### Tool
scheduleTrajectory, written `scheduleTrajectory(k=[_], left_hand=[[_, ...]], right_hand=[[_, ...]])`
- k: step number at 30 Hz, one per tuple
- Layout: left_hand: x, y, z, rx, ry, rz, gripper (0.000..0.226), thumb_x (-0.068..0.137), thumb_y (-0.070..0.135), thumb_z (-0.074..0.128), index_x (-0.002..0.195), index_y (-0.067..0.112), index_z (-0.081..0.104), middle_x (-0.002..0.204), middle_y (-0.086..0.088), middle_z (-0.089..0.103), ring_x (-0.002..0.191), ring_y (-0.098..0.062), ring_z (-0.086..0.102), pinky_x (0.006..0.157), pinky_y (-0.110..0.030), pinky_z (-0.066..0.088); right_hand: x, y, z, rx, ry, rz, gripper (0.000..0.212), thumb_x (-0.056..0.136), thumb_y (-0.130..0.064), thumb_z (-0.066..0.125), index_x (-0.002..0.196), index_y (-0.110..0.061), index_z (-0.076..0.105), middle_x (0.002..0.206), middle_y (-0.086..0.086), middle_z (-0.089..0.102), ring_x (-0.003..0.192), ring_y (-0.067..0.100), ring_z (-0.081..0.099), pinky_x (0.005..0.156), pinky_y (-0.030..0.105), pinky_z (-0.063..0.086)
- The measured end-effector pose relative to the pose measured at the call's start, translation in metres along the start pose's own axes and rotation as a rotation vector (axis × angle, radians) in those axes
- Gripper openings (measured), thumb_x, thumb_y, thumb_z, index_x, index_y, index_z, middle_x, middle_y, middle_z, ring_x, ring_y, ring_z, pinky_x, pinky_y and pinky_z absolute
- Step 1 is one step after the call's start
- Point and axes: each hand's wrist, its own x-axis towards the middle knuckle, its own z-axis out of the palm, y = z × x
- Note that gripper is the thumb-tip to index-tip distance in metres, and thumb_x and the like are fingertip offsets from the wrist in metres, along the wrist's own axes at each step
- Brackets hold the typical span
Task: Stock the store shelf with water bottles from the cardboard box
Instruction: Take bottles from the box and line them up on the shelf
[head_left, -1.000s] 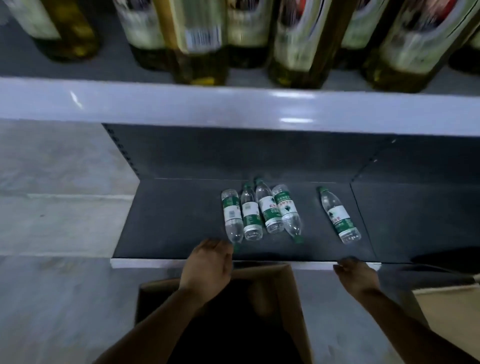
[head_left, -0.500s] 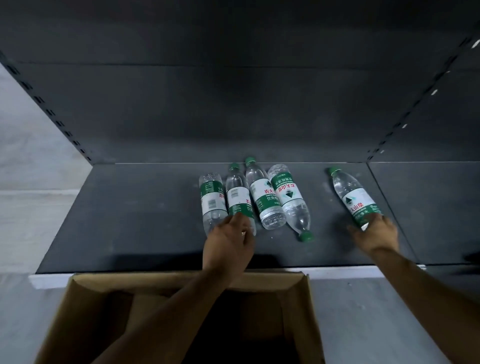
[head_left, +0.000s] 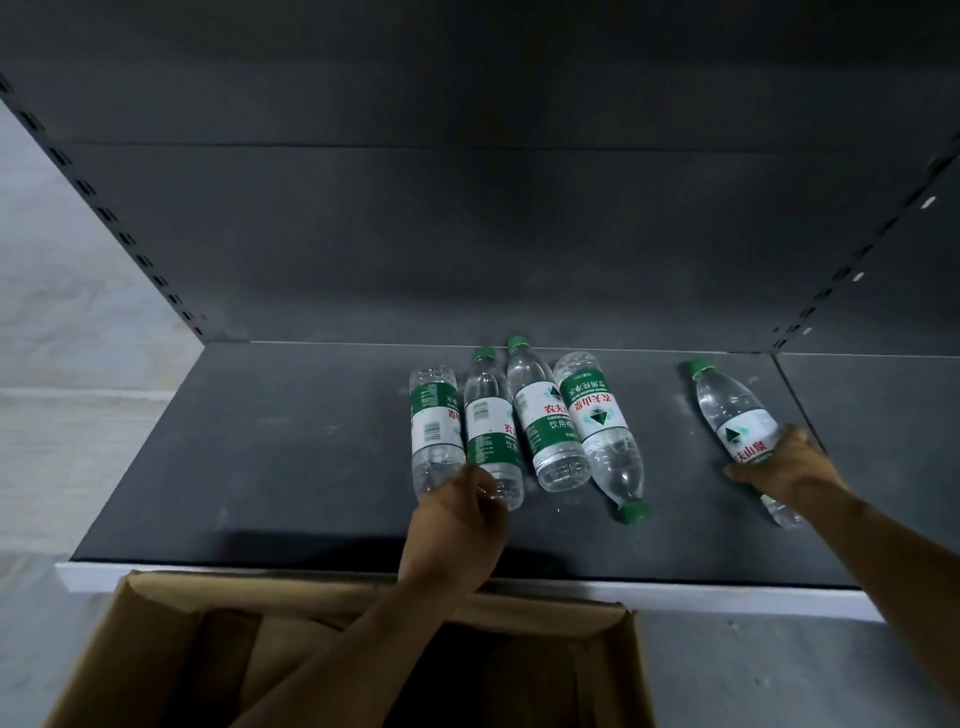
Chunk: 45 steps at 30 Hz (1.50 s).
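Note:
Several clear water bottles with green caps and green-white labels lie flat on the dark shelf. A group lies side by side at the middle. My left hand rests on the near ends of the two leftmost bottles, fingers curled around the second one's base. A lone bottle lies to the right, and my right hand grips its lower half. The open cardboard box stands right below the shelf's front edge; its inside is dark.
The shelf's white front lip runs just behind the box. Dark back panel and slotted uprights frame the bay. Pale floor shows at the left, and grey floor to the right of the box.
The view dropped from the upper shelf of oil bottles into this bay. Both hands moved from the shelf's front edge onto the lying bottles, and the right hand closed on the lone bottle.

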Motion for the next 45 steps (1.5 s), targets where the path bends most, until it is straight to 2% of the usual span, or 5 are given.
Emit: scheduleTrajectory(k=[14, 25, 34, 42, 45], left_hand=[[-0.001, 0.001, -0.001, -0.02, 0.013, -0.002, 0.01, 0.089, 0.023, 0.054, 0.098, 0.027, 0.055, 0.104, 0.003, 0.068, 0.086, -0.012, 0.063, 0.071, -0.027, 0.055], [-0.023, 0.024, -0.047, -0.28, -0.083, -0.098, 0.02, 0.087, 0.024, 0.061, 0.106, 0.021, 0.058, 0.104, 0.002, 0.068, 0.087, -0.014, 0.067, 0.079, -0.033, 0.056], [-0.084, 0.091, -0.157, -0.264, -0.281, -0.124, 0.038, 0.09, 0.047, 0.054, 0.118, 0.022, 0.051, 0.114, 0.004, 0.063, 0.091, -0.007, 0.056, 0.062, -0.011, 0.037], [-0.144, 0.161, -0.266, -0.415, -0.358, -0.3, 0.042, 0.086, 0.051, 0.059, 0.12, 0.026, 0.056, 0.12, 0.008, 0.064, 0.11, -0.012, 0.059, 0.092, -0.028, 0.045], [-0.173, 0.183, -0.302, -0.535, -0.424, -0.341, 0.034, 0.088, 0.042, 0.062, 0.116, 0.024, 0.059, 0.111, 0.008, 0.067, 0.093, -0.001, 0.061, 0.077, -0.023, 0.048]], right_hand=[[-0.026, -0.005, 0.006, 0.262, -0.056, 0.082, 0.056, 0.067, -0.02, 0.084, 0.111, -0.007, 0.053, 0.095, 0.017, 0.064, 0.07, 0.025, 0.06, 0.061, 0.028, 0.047], [-0.129, -0.089, -0.04, 0.837, -0.461, -0.078, 0.038, 0.076, -0.008, 0.074, 0.11, -0.013, 0.056, 0.103, 0.009, 0.069, 0.09, 0.024, 0.065, 0.082, 0.04, 0.051], [-0.26, -0.147, -0.121, 0.874, -0.728, -0.039, 0.037, 0.08, -0.005, 0.069, 0.114, -0.01, 0.06, 0.104, 0.009, 0.07, 0.098, 0.023, 0.064, 0.089, 0.042, 0.05], [-0.374, -0.17, -0.22, 0.862, -0.945, -0.091, 0.041, 0.074, 0.005, 0.069, 0.113, -0.008, 0.064, 0.106, 0.011, 0.072, 0.09, 0.016, 0.069, 0.069, 0.019, 0.051], [-0.411, -0.177, -0.257, 0.835, -1.001, -0.129, 0.044, 0.072, 0.005, 0.068, 0.114, -0.009, 0.063, 0.108, 0.008, 0.071, 0.091, 0.011, 0.067, 0.07, 0.014, 0.049]])
